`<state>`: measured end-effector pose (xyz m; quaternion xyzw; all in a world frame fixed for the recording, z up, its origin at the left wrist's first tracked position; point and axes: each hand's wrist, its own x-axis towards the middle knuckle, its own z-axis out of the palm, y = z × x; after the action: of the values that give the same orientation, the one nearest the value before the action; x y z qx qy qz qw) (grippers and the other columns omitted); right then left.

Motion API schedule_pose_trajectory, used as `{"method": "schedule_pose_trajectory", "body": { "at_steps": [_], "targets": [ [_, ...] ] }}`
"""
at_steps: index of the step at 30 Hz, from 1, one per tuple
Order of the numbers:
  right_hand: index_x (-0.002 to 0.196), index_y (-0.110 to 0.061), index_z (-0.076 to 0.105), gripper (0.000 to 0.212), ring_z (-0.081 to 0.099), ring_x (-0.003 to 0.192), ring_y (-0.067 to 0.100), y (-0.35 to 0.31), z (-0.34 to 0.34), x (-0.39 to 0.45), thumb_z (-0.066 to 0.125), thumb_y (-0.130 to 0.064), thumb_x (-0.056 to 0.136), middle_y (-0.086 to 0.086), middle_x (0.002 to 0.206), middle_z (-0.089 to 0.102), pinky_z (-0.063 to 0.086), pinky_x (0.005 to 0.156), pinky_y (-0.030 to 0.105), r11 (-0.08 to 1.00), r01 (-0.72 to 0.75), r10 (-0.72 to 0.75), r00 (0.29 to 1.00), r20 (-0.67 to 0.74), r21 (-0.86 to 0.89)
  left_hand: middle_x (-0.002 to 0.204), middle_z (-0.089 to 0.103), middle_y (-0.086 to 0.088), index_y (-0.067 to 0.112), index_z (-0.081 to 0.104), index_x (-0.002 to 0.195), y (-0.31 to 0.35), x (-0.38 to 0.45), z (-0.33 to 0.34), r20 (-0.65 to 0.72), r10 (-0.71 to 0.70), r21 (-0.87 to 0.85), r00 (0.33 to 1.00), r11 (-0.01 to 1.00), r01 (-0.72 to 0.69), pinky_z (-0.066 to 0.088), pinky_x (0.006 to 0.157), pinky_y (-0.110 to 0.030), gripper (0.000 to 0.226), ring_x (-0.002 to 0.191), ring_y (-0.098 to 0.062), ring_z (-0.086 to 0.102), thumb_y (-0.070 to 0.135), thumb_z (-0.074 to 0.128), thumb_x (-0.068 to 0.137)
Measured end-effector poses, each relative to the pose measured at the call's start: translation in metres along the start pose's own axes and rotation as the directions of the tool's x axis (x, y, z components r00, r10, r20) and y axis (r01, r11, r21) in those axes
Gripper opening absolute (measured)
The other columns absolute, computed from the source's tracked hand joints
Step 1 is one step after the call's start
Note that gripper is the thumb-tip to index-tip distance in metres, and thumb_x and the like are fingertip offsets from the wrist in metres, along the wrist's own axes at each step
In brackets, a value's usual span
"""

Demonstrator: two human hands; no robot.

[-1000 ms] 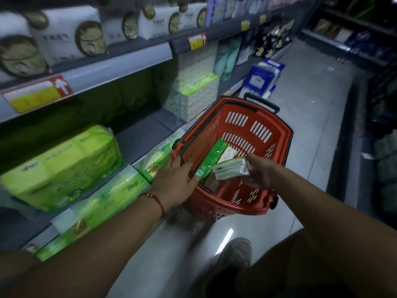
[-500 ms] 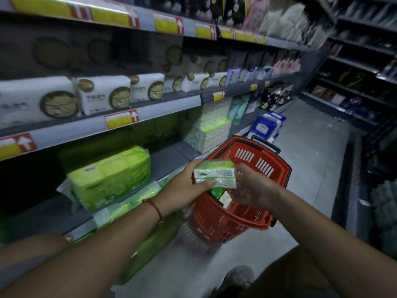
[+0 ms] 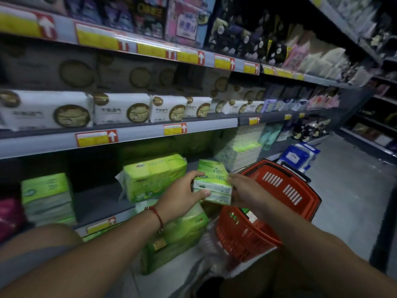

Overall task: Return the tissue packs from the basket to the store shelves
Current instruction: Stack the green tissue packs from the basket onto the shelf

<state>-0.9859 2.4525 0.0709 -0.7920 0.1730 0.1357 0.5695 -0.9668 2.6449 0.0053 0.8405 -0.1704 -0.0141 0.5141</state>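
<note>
A green and white tissue pack (image 3: 211, 183) is held between both hands, in front of the low shelf (image 3: 96, 203). My left hand (image 3: 182, 195) grips its left end and my right hand (image 3: 247, 190) grips its right end. The red basket (image 3: 285, 203) stands on the floor just to the right and below, with a green item barely visible inside; most of its inside is hidden by my right arm. A large green tissue bundle (image 3: 153, 176) lies on the low shelf just left of the held pack.
Another green pack (image 3: 47, 196) sits further left on the low shelf. White packs (image 3: 120, 108) fill the shelf above. Green bundles (image 3: 174, 241) lean at the shelf's foot. Blue and white packs (image 3: 297, 155) lie beyond the basket. The aisle floor (image 3: 354, 190) runs to the right.
Both hands have lifted the tissue pack out of the basket and carried it up and left toward the low shelf. The view has tilted upward, showing more shelves.
</note>
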Motion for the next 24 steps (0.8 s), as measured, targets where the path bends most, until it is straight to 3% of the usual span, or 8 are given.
{"method": "schedule_pose_trajectory", "body": {
  "at_steps": [3, 7, 10, 12, 14, 16, 21, 24],
  "targets": [
    [0.130, -0.028, 0.056, 0.055, 0.065, 0.108, 0.018, 0.006, 0.027, 0.011, 0.070, -0.051, 0.082, 0.001, 0.128, 0.063, 0.056, 0.085, 0.037, 0.987, 0.102, -0.081, 0.984, 0.160, -0.127, 0.109, 0.065, 0.017, 0.041, 0.051, 0.131, -0.017, -0.015, -0.017, -0.072, -0.062, 0.049, 0.995, 0.997, 0.066, 0.054, 0.081, -0.029, 0.053, 0.096, -0.006, 0.064, 0.050, 0.072, 0.083],
    [0.149, -0.030, 0.039, 0.082, 0.058, 0.120, 0.016, 0.015, 0.065, 0.023, 0.081, -0.035, 0.079, -0.005, 0.142, 0.051, 0.053, 0.094, 0.035, 0.862, 0.349, -0.243, 0.921, 0.304, -0.369, 0.114, 0.061, 0.019, 0.040, 0.050, 0.134, -0.037, -0.047, -0.046, -0.165, -0.147, 0.106, 0.975, 0.980, 0.166, 0.048, 0.077, -0.019, 0.054, 0.101, -0.004, 0.061, 0.048, 0.071, 0.085],
    [0.144, -0.045, 0.041, 0.078, 0.061, 0.118, 0.017, 0.022, 0.100, 0.026, 0.080, -0.042, 0.077, -0.010, 0.143, 0.052, 0.054, 0.095, 0.043, 0.803, 0.508, -0.365, 0.832, 0.417, -0.312, 0.108, 0.063, 0.018, 0.045, 0.046, 0.132, -0.050, -0.083, -0.070, -0.244, -0.206, 0.149, 0.948, 0.958, 0.247, 0.047, 0.071, -0.018, 0.053, 0.095, -0.002, 0.060, 0.052, 0.069, 0.086],
    [0.140, -0.055, 0.039, 0.075, 0.058, 0.125, 0.017, 0.027, 0.125, 0.027, 0.078, -0.049, 0.076, -0.014, 0.146, 0.050, 0.053, 0.097, 0.045, 0.763, 0.585, -0.409, 0.766, 0.496, -0.274, 0.116, 0.062, 0.018, 0.044, 0.044, 0.135, -0.059, -0.113, -0.083, -0.287, -0.247, 0.175, 0.926, 0.937, 0.304, 0.050, 0.077, -0.021, 0.054, 0.102, -0.002, 0.060, 0.052, 0.067, 0.087],
    [0.141, -0.055, 0.038, 0.072, 0.055, 0.127, 0.013, 0.026, 0.149, 0.022, 0.077, -0.041, 0.082, -0.014, 0.147, 0.048, 0.052, 0.099, 0.043, 0.721, 0.648, -0.447, 0.706, 0.549, -0.246, 0.135, 0.052, 0.022, 0.044, 0.038, 0.140, -0.065, -0.140, -0.094, -0.310, -0.272, 0.234, 0.911, 0.907, 0.351, 0.050, 0.091, -0.027, 0.059, 0.120, -0.005, 0.055, 0.054, 0.063, 0.089],
    [0.140, -0.057, 0.038, 0.071, 0.057, 0.121, 0.011, 0.024, 0.171, 0.021, 0.077, -0.037, 0.084, -0.012, 0.144, 0.049, 0.054, 0.097, 0.041, 0.704, 0.673, -0.460, 0.677, 0.575, -0.228, 0.137, 0.043, 0.030, 0.047, 0.033, 0.142, -0.073, -0.158, -0.105, -0.339, -0.283, 0.263, 0.897, 0.887, 0.379, 0.046, 0.094, -0.023, 0.060, 0.127, -0.006, 0.049, 0.057, 0.059, 0.089],
    [0.135, -0.056, 0.042, 0.065, 0.052, 0.126, 0.008, 0.022, 0.211, 0.024, 0.076, -0.034, 0.085, -0.019, 0.145, 0.042, 0.050, 0.103, 0.040, 0.672, 0.715, -0.494, 0.626, 0.603, -0.191, 0.138, 0.045, 0.029, 0.052, 0.033, 0.140, -0.094, -0.178, -0.122, -0.449, -0.262, 0.251, 0.854, 0.881, 0.402, 0.044, 0.099, -0.024, 0.058, 0.129, -0.005, 0.048, 0.051, 0.063, 0.090],
    [0.139, -0.048, 0.042, 0.061, 0.046, 0.132, 0.006, 0.024, 0.229, 0.026, 0.072, -0.031, 0.089, -0.020, 0.146, 0.037, 0.046, 0.107, 0.038, 0.619, 0.763, -0.533, 0.581, 0.615, -0.184, 0.140, 0.047, 0.024, 0.044, 0.037, 0.143, -0.103, -0.185, -0.129, -0.502, -0.246, 0.266, 0.829, 0.868, 0.419, 0.042, 0.096, -0.021, 0.059, 0.126, -0.003, 0.049, 0.045, 0.064, 0.090]
  ]
}}
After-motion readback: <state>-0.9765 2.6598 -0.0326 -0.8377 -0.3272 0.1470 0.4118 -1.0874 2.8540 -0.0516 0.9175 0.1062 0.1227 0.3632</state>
